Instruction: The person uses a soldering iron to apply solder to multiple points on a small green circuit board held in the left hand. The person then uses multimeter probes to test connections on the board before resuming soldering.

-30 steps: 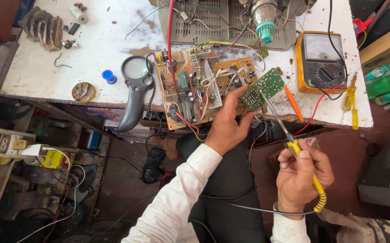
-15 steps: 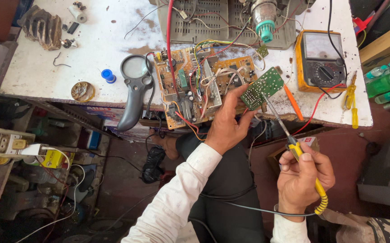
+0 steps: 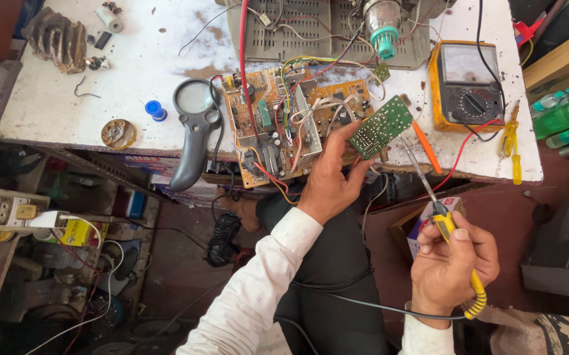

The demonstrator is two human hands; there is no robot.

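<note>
Green circuit board [image 3: 380,127] is being gripped at the white table [image 3: 133,72] edge by the left hand [image 3: 329,181], while the right hand [image 3: 452,263] is clenching a yellow-handled soldering iron [image 3: 443,220], its tip near the board.

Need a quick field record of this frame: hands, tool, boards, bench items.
left hand: grips the small green circuit board, tilted up at the bench edge
right hand: holds the yellow-handled soldering iron, tip up near the green board's right end; contact unclear
main board: large brown circuit board with coloured wires, flat on the white workbench
left of it: black magnifying glass, blue cap
right of it: orange multimeter, yellow screwdriver
</note>
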